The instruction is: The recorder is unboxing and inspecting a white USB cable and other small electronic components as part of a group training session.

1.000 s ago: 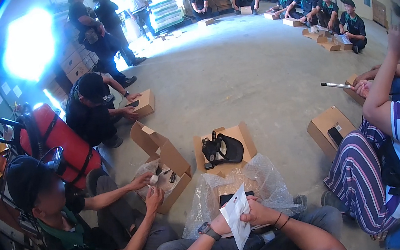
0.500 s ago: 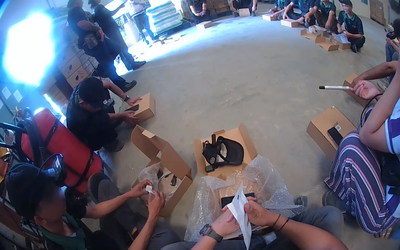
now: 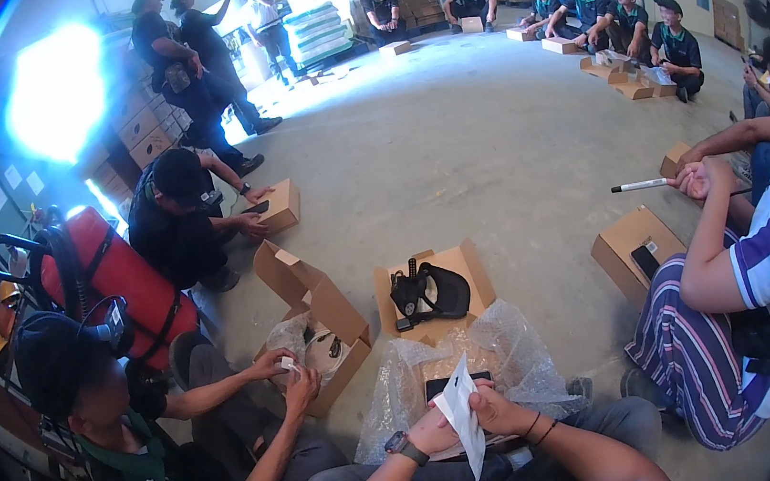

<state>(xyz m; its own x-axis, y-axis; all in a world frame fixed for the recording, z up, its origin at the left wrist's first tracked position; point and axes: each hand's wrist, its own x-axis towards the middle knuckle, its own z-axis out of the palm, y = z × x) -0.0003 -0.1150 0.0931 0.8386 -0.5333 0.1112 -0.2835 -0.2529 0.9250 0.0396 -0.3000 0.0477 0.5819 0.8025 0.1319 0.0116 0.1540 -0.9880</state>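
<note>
Low in the view, my hands come together over my lap around a thin white packet (image 3: pixel 466 423), which hangs upright with a pointed top. My left hand (image 3: pixel 431 434), with a watch on its wrist, closes on the packet's left side. My right hand (image 3: pixel 496 410), dark bands at its wrist, grips it from the right. Behind them, a black flat device (image 3: pixel 441 385) lies on bubble wrap (image 3: pixel 525 350) and is partly covered by my fingers. Farther out, a black cap (image 3: pixel 450 290) with a dark device attached rests in an open cardboard box (image 3: pixel 477 263).
At my left a co-worker handles a small white thing (image 3: pixel 289 363) beside an open box (image 3: pixel 336 309). On my right a seated person holds a pen (image 3: pixel 640 185) near a box with a black phone (image 3: pixel 644 261). Other people sit around the floor; a red bag (image 3: pixel 112 284) stands left.
The person at my right has lowered a raised hand and brought it to the one with the pen. A standing person far left raises an arm. My hands stay nearly still.
</note>
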